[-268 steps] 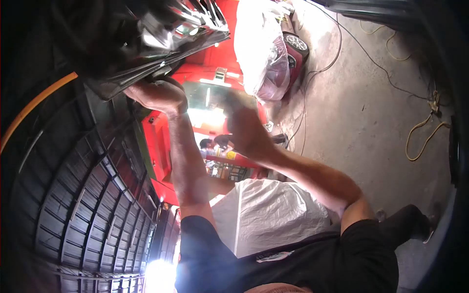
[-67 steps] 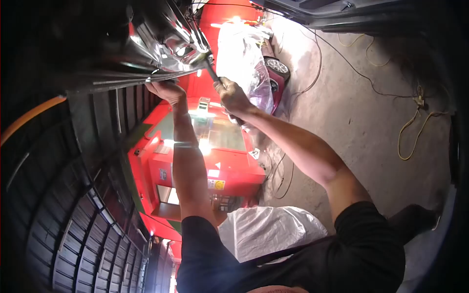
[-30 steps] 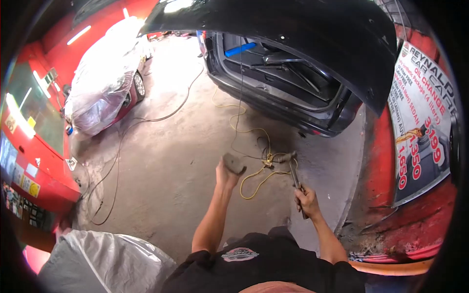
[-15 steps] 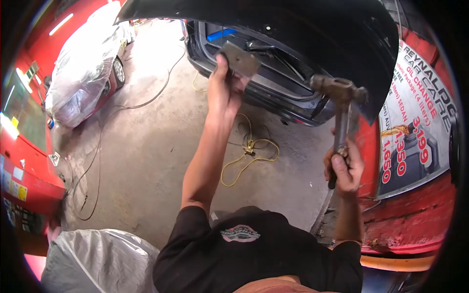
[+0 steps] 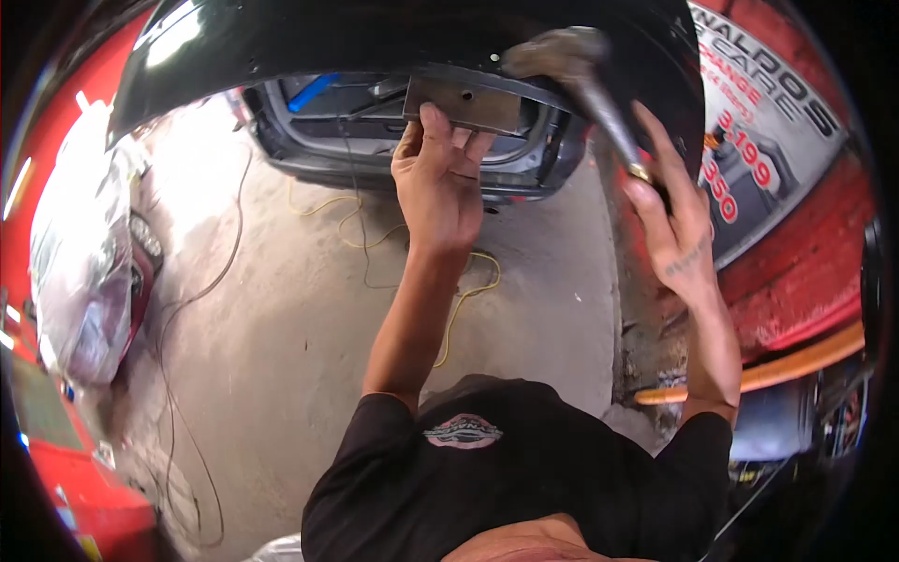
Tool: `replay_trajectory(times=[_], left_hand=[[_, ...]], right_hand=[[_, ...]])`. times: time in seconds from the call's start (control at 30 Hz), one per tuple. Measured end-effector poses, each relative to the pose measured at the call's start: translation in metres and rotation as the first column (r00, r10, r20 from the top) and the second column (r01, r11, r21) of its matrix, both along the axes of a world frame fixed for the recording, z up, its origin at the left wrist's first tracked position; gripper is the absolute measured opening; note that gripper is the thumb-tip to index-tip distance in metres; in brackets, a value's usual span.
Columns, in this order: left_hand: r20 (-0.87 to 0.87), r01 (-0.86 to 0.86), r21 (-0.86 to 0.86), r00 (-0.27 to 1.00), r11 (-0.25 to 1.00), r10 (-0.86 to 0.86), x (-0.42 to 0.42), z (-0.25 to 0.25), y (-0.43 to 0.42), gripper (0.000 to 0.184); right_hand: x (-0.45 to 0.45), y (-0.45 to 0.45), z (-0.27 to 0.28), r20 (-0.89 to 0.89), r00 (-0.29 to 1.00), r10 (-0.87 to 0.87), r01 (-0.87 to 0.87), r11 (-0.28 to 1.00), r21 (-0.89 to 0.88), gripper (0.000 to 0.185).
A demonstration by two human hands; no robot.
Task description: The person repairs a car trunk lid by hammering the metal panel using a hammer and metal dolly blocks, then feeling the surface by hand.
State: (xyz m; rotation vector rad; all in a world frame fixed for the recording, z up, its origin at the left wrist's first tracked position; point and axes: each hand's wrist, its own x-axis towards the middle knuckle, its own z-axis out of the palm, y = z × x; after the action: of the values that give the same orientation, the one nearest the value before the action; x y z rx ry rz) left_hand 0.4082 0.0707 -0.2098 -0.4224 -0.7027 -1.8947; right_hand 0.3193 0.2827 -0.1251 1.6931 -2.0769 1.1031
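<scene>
Pinching plate [image 5: 493, 110] in left grip [image 5: 438, 199], right grip [image 5: 676, 217] around hammer [image 5: 602, 103]

Single head-worn camera, looking forward and down over shirt [image 5: 515, 468]; left hand [image 5: 440, 195], right hand [image 5: 682, 220] near, floor [image 5: 290, 347] farther.

Grey floor [image 5: 300, 328] spreads below your left hand [image 5: 440, 197], washed bright to its left. Right of your right hand [image 5: 682, 225]: red wall [image 5: 805, 272], printed sign [image 5: 758, 159]. Well left of both: light tube [image 5: 18, 189], red structure [image 5: 103, 492], greenish pane [image 5: 42, 403], probably a window.
</scene>
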Motion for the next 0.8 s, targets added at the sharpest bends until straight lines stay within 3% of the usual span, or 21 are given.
replay_trajectory(times=[0.07, 0.2, 0.33, 0.4, 0.47, 0.6, 0.63, 0.73, 0.8], left_hand=[[-0.011, 0.066, -0.022, 0.998, 0.998, -0.067, 0.001, 0.002, -0.004, 0.03], [-0.069, 0.029, 0.023, 0.997, 0.999, -0.027, -0.001, 0.0, -0.006, 0.032], [-0.085, 0.022, 0.062, 0.996, 0.998, -0.016, -0.006, -0.003, -0.014, 0.035], [-0.106, 0.044, 0.062, 0.994, 0.997, -0.037, -0.003, -0.005, -0.013, 0.036], [-0.125, 0.03, 0.057, 0.992, 0.998, -0.022, 0.0, 0.001, -0.012, 0.038], [-0.109, 0.005, 0.073, 0.994, 0.997, 0.003, -0.003, -0.004, -0.011, 0.038], [-0.087, 0.006, 0.086, 0.996, 0.996, 0.002, -0.003, -0.005, -0.013, 0.038], [-0.074, -0.015, 0.081, 0.997, 0.997, 0.021, 0.001, -0.006, -0.014, 0.038], [-0.084, -0.036, 0.087, 0.995, 0.996, 0.044, -0.001, -0.005, -0.013, 0.038]], right_hand=[[0.0, -0.024, -0.005, -0.189, 0.979, 0.071, -0.087, 0.993, -0.079, 0.046], [0.025, -0.035, 0.012, -0.254, 0.967, 0.011, -0.032, 0.996, -0.08, 0.047], [0.037, -0.037, 0.009, -0.414, 0.905, -0.094, -0.038, 0.953, -0.301, 0.05], [0.027, -0.04, 0.01, -0.532, 0.843, -0.081, 0.182, 0.974, 0.139, 0.05], [0.033, -0.039, 0.027, -0.5, 0.852, -0.154, 0.263, 0.952, 0.155, 0.05], [0.05, -0.049, 0.028, -0.515, 0.856, -0.047, -0.07, 0.976, -0.206, 0.047], [0.053, -0.053, 0.03, -0.521, 0.848, -0.102, 0.16, 0.985, 0.069, 0.045], [0.042, -0.058, 0.034, -0.463, 0.878, -0.121, 0.273, 0.922, 0.276, 0.045], [0.04, -0.054, 0.041, -0.499, 0.864, -0.066, 0.133, 0.986, 0.099, 0.047]])
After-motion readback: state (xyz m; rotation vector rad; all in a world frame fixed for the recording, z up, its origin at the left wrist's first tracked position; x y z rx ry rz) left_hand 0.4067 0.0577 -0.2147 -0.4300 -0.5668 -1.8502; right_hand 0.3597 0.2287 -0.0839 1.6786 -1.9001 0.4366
